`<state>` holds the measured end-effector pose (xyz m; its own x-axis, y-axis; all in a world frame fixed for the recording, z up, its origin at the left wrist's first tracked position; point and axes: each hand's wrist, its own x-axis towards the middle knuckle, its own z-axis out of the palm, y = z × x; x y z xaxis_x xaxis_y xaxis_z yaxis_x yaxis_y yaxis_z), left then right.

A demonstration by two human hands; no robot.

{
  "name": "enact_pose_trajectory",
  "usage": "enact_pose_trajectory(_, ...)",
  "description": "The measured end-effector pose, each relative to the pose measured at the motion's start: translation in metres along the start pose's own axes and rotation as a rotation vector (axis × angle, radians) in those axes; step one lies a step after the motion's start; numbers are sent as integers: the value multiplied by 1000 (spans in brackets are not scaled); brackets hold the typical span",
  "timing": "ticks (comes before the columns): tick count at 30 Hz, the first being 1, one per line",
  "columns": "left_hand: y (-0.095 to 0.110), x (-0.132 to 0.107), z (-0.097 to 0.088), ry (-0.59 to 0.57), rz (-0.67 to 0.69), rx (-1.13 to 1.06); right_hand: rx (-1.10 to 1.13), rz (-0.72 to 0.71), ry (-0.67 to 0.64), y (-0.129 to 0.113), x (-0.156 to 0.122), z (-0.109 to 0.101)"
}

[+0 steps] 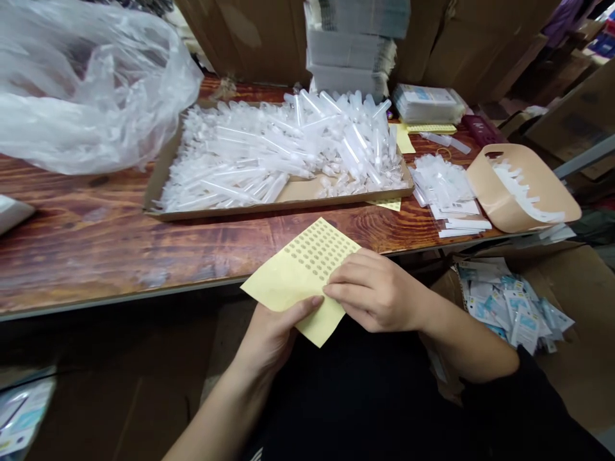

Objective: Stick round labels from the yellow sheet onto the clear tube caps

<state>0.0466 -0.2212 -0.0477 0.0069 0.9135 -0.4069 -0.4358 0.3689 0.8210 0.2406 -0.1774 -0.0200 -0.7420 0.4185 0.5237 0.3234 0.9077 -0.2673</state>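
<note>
A yellow sticker sheet (pixel 300 269) with rows of small round dots is held over my lap, just in front of the table's edge. My left hand (pixel 271 336) grips the sheet's lower edge, thumb on top. My right hand (pixel 377 291) lies curled over the sheet's right side with its fingertips pinched together on the paper. Beyond, a shallow cardboard tray (pixel 163 173) on the wooden table (pixel 96 237) holds a heap of clear plastic tubes (pixel 288 147).
A large crumpled clear plastic bag (pixel 86 83) lies at the table's left. Small clear packets (pixel 446 192) and a tan holder (pixel 519 192) sit at the right. Stacked packs (pixel 353 45) stand behind the tray. A cardboard box with printed sachets (pixel 514 307) stands at the right below the table.
</note>
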Motion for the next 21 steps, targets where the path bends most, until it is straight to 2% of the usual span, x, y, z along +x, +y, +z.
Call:
enact_pose_trajectory(5,4,1,-3,-32,6,21,74,-40,4,3,6,-8)
enact_pose_trajectory(10,8,-3,-1,-19,76,-7,74,-57,-30,6,9,-15)
enact_pose_trajectory(16,11,-7,0,-43,26,22,101,-91,-33,7,8,-21)
enact_pose_trajectory(21,11,-8,4,-23,51,36,42,-100,-102,5,9,-25)
